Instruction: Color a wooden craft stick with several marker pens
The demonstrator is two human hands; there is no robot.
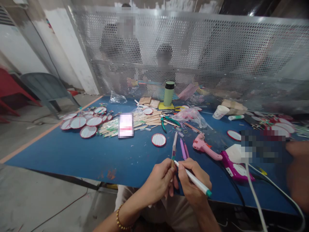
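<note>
My left hand (pixel 158 177) is closed around the lower end of a thin wooden stick (pixel 173 158), which points away from me and bears purple and green bands. In my right hand (pixel 198 172) is a white marker (pixel 197 181) with a green end, gripped like a pen. Its tip meets the stick just above my left fingers. Beyond my hands lie purple markers (pixel 182 149) and a round white disc (pixel 158 140) with a red rim.
A pink glue gun (pixel 205 147) and a magenta power strip (pixel 235 166) with white cables lie right. Several discs (pixel 77 122) and many sticks (pixel 109 127) cover the left. A green bottle (pixel 168 95) and paper cup (pixel 220 111) stand behind. Someone's arm (pixel 298 174) shows at right.
</note>
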